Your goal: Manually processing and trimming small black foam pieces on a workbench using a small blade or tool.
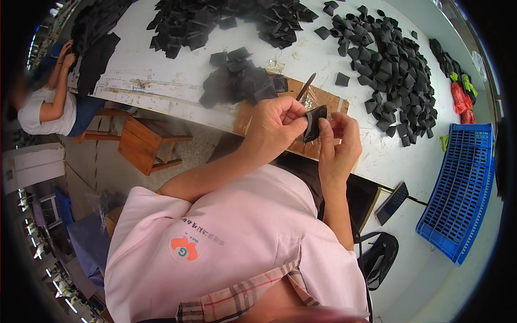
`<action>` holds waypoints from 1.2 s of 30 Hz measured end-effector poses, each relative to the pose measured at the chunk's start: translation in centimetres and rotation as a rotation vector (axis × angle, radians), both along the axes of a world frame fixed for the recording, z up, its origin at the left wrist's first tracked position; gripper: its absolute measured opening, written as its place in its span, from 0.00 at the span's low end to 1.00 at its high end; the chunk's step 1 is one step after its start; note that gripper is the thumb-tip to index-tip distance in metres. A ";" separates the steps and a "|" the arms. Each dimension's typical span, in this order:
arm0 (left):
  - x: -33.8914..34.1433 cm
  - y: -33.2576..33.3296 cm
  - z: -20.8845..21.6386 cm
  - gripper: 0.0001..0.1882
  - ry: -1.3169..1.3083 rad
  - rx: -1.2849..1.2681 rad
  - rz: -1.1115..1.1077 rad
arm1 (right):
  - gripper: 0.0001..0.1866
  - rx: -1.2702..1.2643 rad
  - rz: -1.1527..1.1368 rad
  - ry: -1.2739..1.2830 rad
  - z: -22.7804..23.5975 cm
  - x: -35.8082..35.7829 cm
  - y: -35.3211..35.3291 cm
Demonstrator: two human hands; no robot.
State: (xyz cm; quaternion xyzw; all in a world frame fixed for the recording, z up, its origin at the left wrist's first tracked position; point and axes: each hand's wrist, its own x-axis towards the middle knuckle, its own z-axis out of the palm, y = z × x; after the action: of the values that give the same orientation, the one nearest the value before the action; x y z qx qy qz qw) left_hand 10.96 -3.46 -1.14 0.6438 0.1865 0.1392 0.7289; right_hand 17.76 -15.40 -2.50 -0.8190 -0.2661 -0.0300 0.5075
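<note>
Between my hands is a small black fabric piece, folded or curved like a short sleeve. My left hand pinches its left side with thumb and fingers. The thumb and fingertips of my right hand close on its right edge. Just beyond my left hand a thin dark pointed strip sticks up at a slant; its lower part is hidden. Below the hands lies a brown board at the table's near edge. A loose heap of flat black fabric pieces sits beyond my left hand.
On the white table, a large pile of curled black pieces spreads right, with more flat black pieces at the back. A blue plastic crate stands far right. A wooden stool and another person are left.
</note>
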 end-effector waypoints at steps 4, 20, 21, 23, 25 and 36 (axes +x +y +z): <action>0.2 -0.3 0.4 0.03 -0.033 0.189 0.101 | 0.11 0.186 0.198 0.042 1.8 -0.3 0.2; 0.4 2.2 0.2 0.07 -0.091 -0.847 -0.087 | 0.02 0.291 0.142 0.307 -0.6 0.9 2.7; 0.4 2.2 0.5 0.07 -0.094 -0.841 -0.086 | 0.01 0.437 0.199 0.697 -0.5 1.1 2.6; 0.4 2.2 1.0 0.07 -0.044 -0.733 -0.079 | 0.02 0.598 0.288 0.885 -0.5 1.3 2.4; 0.5 1.9 0.8 0.06 -0.044 -0.599 -0.039 | 0.04 0.914 0.474 1.267 -0.5 1.4 2.3; 1.7 3.5 3.2 0.06 -0.168 -0.794 0.007 | 0.12 0.307 0.446 0.524 4.8 3.9 3.7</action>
State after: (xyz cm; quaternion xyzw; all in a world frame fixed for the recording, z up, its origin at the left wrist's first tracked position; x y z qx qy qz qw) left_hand 12.61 0.07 2.03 0.2980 0.1677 0.1110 0.9332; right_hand 21.68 -11.68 2.33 -0.6350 -0.2916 0.2522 0.6694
